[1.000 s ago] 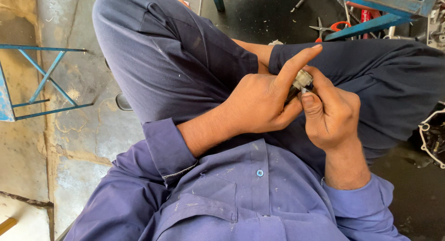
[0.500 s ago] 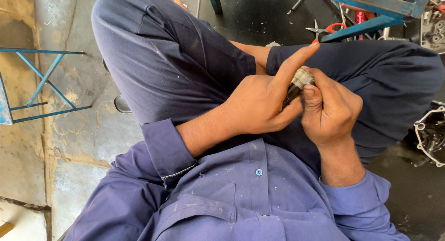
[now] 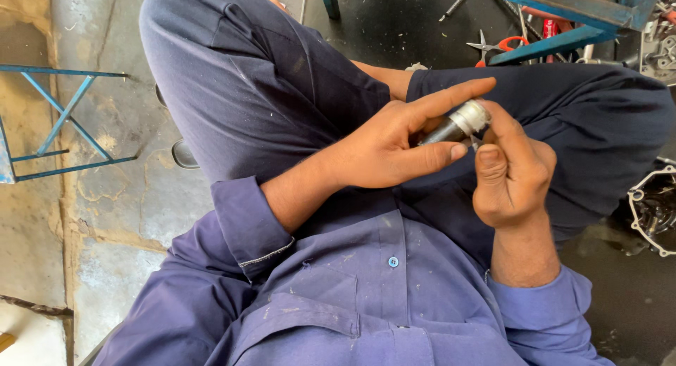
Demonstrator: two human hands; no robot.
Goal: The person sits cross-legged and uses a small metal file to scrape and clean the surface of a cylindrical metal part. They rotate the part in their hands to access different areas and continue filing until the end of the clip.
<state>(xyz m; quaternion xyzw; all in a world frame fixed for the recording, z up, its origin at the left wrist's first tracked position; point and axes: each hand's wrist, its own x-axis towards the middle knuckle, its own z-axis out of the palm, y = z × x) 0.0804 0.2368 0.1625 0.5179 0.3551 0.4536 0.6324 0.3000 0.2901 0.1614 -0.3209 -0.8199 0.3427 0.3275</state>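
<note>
Bottom of frame: blue work shirt (image 3: 366,303), sleeves rolled. Mid frame, over lap: left hand (image 3: 384,151) w/ thumb + curled fingers closed on dark end of small metal cylinder (image 3: 461,123), index finger stretched out above it. Right hand (image 3: 514,176) just beside, fingers pinched on cylinder's silver end. Behind: crossed legs in blue trousers (image 3: 253,84). Far: blue metal frame (image 3: 63,120) at left on concrete floor (image 3: 120,218); red-handled scissors (image 3: 500,46) upper right; grey engine casing (image 3: 655,204) at right edge.

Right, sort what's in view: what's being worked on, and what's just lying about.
In hand:
- small metal cylinder, held by left hand and right hand

Lying about:
- blue metal frame
- scissors with red handles
- round metal casing
</note>
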